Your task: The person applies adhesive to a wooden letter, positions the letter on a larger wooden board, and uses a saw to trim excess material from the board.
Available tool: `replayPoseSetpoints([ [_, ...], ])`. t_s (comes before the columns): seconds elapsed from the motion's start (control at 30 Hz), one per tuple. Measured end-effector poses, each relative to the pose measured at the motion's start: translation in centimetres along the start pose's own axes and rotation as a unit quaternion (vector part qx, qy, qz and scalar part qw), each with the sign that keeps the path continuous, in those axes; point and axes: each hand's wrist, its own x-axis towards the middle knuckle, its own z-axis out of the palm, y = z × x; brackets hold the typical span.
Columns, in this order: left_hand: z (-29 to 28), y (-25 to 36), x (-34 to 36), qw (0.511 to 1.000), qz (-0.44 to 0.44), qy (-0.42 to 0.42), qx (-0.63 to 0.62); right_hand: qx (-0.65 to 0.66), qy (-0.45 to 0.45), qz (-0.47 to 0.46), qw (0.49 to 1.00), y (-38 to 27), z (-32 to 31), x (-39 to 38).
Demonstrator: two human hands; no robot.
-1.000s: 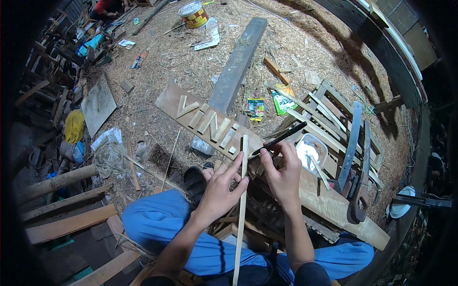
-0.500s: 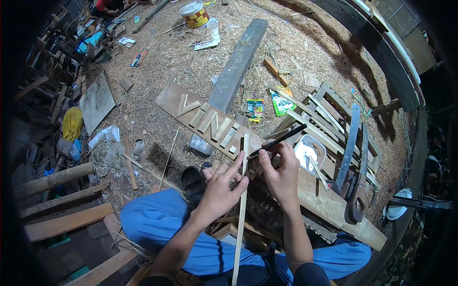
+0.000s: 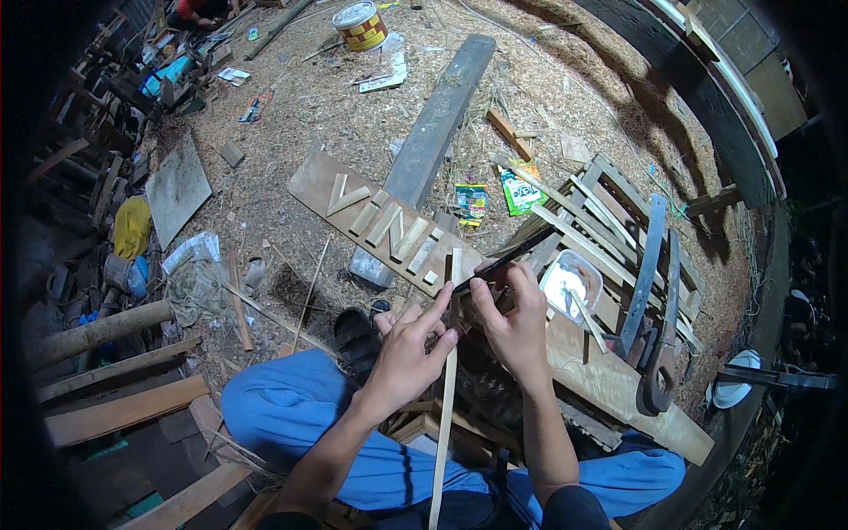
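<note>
My left hand (image 3: 408, 346) pinches a thin, pale wooden strip (image 3: 444, 415) that runs from the lower edge up to the plank. Its index finger lies stretched along the strip. In my right hand (image 3: 517, 314) is a slim black pen (image 3: 523, 249), tilted, its lower end at the strip beside my left fingertip. Beyond the strip's upper end lies a long flat plank (image 3: 318, 177). Short wooden pieces (image 3: 378, 223) are arranged on it in letter-like shapes.
To the right are a slatted wooden frame (image 3: 618, 199), a handsaw (image 3: 658, 380), a long blade (image 3: 649, 265) and a white plastic tub (image 3: 594, 265). A grey beam (image 3: 442, 115) lies under the plank. A paint bucket (image 3: 360, 28) stands farther off on wood shavings.
The pen's lower end has moved slightly left, from beside the strip onto it, and my right hand has shifted a little with it. My left hand has stayed in place.
</note>
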Motion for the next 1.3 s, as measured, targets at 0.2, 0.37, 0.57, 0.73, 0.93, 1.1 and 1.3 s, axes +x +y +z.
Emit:
replayPoseSetpoints([
  [0.2,0.23,-0.24,0.04,1.000,-0.001,0.003,-0.012,0.032,-0.004,0.015,0.999,0.25,0.13,0.06],
  [0.37,0.36,-0.43,0.02,1.000,0.005,0.009,0.004,0.050,0.007,0.023,0.998,0.76,0.26,-0.09],
  [0.57,0.20,-0.37,-0.05,1.000,-0.007,-0.002,-0.006,0.048,0.001,0.024,0.999,0.09,0.12,-0.21],
  [0.73,0.35,-0.24,-0.08,1.000,0.007,0.011,0.001,0.024,-0.014,0.024,0.999,0.49,0.18,-0.09],
  [0.93,0.29,-0.21,-0.20,1.000,0.010,0.021,0.007,0.073,0.030,0.015,0.997,-0.05,0.24,-0.15],
  [1.1,0.03,0.04,-0.30,1.000,-0.006,0.000,-0.006,-0.003,0.007,-0.042,0.999,0.41,0.65,-0.29],
  [1.3,-0.03,0.05,-0.46,1.000,0.003,0.007,-0.003,0.086,0.017,0.023,0.996,0.09,0.41,-0.24],
])
